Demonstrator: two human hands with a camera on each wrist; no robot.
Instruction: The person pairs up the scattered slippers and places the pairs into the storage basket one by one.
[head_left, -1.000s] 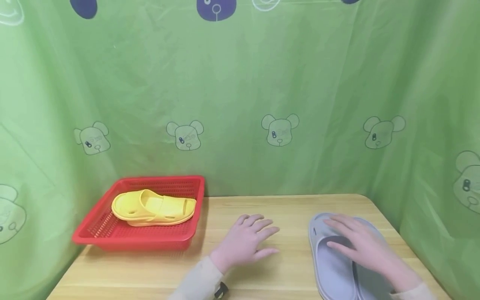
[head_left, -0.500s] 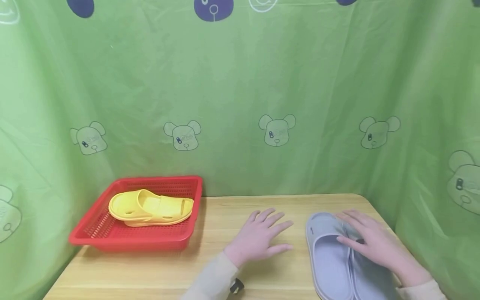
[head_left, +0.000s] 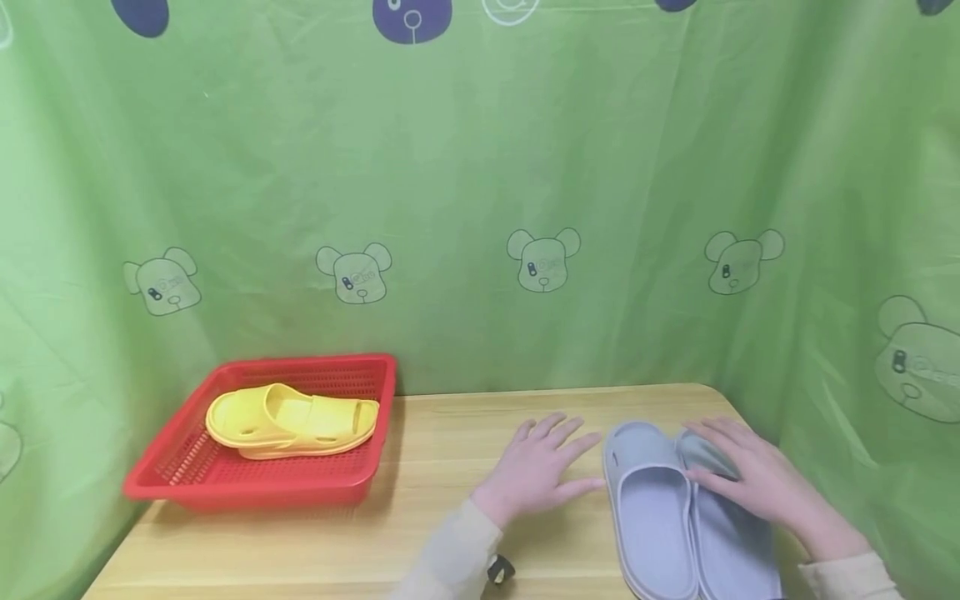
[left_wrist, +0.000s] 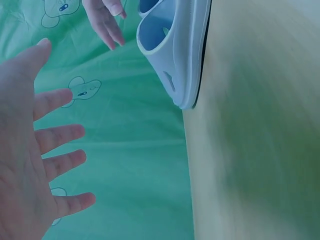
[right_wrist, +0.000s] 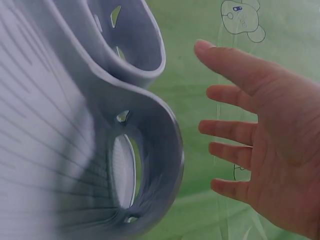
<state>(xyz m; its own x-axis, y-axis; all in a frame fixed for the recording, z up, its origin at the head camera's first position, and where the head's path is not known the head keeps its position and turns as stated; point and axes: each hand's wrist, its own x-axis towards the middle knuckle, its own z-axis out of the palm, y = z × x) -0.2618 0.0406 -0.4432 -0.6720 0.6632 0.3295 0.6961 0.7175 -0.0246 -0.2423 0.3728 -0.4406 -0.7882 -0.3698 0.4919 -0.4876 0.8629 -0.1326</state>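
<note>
A pair of grey-blue slippers lies side by side on the right of the table, toes pointing away: the left slipper [head_left: 656, 533] and the right slipper [head_left: 738, 550]. Fingers spread, my left hand [head_left: 528, 475] is held just left of the left slipper, its thumb tip close to that slipper's edge. Over the toe part of the right slipper hovers my right hand [head_left: 757, 475], fingers extended and hiding part of the strap. In the right wrist view the right hand [right_wrist: 285, 135] shows its palm, apart from the slipper opening [right_wrist: 165, 130]. Neither hand holds anything.
A red plastic basket [head_left: 262, 492] stands at the left of the wooden table [head_left: 450, 417], with yellow slippers [head_left: 300, 417] stacked inside. A green curtain [head_left: 450, 167] printed with bear heads closes off the back and both sides.
My left hand has moved right, up to the left slipper. My right hand has shifted a little right over the slippers, uncovering more of the left one. The head view has turned slightly right.
</note>
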